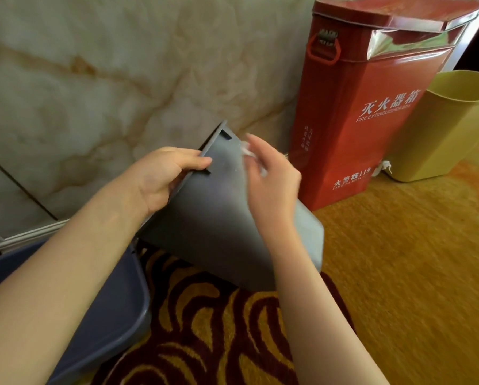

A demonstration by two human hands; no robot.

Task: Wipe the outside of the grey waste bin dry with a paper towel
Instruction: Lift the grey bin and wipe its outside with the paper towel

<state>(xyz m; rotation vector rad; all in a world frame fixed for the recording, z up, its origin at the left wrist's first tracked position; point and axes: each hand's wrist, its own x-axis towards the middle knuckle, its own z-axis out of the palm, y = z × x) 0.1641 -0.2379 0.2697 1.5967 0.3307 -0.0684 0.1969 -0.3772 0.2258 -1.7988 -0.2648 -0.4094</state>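
The grey waste bin is tilted on its side in mid-air above the carpet, its open rim pointing up and to the left toward the wall. My left hand grips the rim near a handle slot, thumb on the outside. My right hand presses a crumpled white paper towel against the bin's upper outer wall near the rim. Most of the towel is hidden under my fingers.
A red fire extinguisher box stands against the marble wall just right of the bin. A yellow bin stands beyond it. A blue-grey bin lies under my left forearm. Patterned carpet covers the floor.
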